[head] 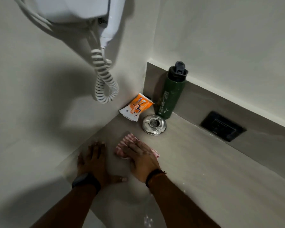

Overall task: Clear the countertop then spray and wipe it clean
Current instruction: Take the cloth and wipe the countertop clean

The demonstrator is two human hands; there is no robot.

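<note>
My right hand lies flat on a pink-and-white striped cloth, pressing it onto the grey countertop. My left hand rests palm-down, fingers spread, on the counter beside the left wall, holding nothing. In the back corner stand a dark green bottle with a grey cap, a round metal ashtray and an orange-and-white packet leaning on the wall.
A white wall-mounted hair dryer with a coiled cord hangs above the left corner. A black socket plate sits in the grey backsplash on the right. White specks dot the counter near its front edge.
</note>
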